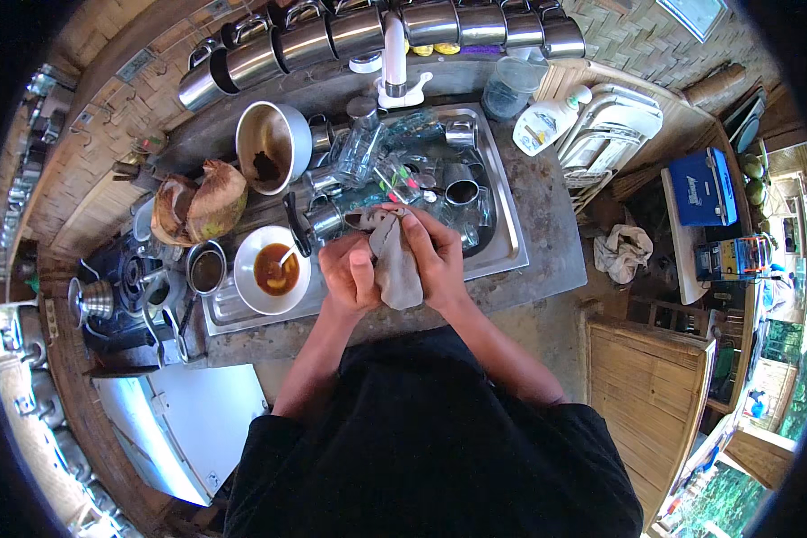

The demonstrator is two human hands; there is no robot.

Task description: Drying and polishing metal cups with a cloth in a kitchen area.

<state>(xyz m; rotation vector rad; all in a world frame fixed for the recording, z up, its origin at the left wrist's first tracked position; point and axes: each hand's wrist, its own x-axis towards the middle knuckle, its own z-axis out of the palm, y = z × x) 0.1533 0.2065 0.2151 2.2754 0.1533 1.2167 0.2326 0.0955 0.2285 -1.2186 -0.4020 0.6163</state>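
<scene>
A damp-looking grey cloth (398, 272) is bunched between my two hands, above the front edge of the sink. My left hand (350, 272) grips its left side, thumb raised. My right hand (438, 259) pinches its top and right side. Just beyond them, the steel sink (511, 228) is filled with glass tumblers (356, 158), glass bottles and steel mugs (461, 191). Left of my left hand, a white bowl (243, 289) holds brown liquid and a spoon. Behind the bowl stands a metal pot (296, 144) with dark residue inside.
A split coconut husk (216, 202), a small saucepan (206, 267) and a gas stove (124, 269) are on the left. Steel mugs (309, 40) hang above the white faucet (395, 60). A soap bottle (545, 126) and a clear plastic container (511, 87) stand right of the sink.
</scene>
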